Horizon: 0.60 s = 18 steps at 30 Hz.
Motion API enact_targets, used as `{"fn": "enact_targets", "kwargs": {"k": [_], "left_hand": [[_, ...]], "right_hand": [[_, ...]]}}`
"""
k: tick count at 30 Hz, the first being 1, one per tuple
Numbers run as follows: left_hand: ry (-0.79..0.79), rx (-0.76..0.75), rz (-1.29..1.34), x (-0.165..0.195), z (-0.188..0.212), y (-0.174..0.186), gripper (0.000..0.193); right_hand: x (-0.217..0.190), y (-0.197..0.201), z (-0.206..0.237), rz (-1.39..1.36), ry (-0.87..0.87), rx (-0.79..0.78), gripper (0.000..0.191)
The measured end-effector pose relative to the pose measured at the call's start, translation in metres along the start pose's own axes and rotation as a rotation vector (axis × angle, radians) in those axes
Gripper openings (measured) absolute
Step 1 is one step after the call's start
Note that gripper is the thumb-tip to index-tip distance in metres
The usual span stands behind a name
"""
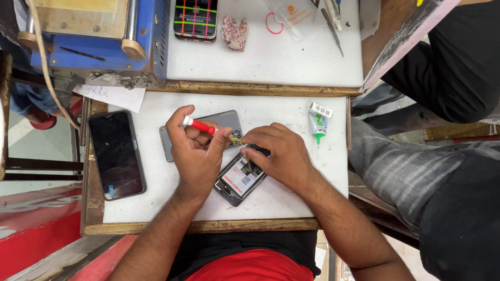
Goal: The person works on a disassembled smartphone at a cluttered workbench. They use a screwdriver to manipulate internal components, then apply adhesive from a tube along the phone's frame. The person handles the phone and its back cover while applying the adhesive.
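My left hand (195,151) gripped the red screwdriver (204,126) pen-style for control, while my right hand (278,153) closed on the opened phone (238,179), pinning it to the bench (291,198).

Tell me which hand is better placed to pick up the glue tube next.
Right, probably. The right hand rests on the opened phone, on the same side as the glue tube, with bare board between. The left hand already grips the red-handled tool.

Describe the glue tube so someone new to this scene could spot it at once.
Start at the white board where both hands work on an opened phone. Go to its far right corner, past the right hand. The glue tube lies there alone: small and white, with a green nozzle pointing toward the person.
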<state>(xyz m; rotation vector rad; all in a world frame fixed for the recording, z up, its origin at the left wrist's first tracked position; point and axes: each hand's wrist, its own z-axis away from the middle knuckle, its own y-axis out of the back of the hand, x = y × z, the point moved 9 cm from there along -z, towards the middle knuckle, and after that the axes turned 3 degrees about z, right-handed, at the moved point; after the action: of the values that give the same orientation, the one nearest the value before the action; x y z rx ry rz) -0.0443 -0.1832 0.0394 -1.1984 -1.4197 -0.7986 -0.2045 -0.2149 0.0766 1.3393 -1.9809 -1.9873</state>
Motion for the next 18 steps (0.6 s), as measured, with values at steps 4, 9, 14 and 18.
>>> {"fn": "enact_targets", "kwargs": {"k": [4,9,14,18], "left_hand": [[-0.05,0.003,-0.048,0.005,0.003,0.006,0.064],[-0.127,0.018,-0.335,0.014,0.009,0.03,0.065],[-0.171,-0.026,-0.357,0.002,0.011,0.026,0.063],[-0.224,-0.065,-0.409,-0.002,0.01,0.016,0.061]], "right_hand": [[0.006,-0.004,-0.001,0.01,-0.026,-0.008,0.021],[0.012,-0.001,-0.002,-0.021,-0.077,0.012,0.015],[0.014,0.005,-0.003,-0.083,-0.128,0.017,0.014],[0.014,0.006,-0.003,-0.099,-0.147,0.021,0.014]]}}
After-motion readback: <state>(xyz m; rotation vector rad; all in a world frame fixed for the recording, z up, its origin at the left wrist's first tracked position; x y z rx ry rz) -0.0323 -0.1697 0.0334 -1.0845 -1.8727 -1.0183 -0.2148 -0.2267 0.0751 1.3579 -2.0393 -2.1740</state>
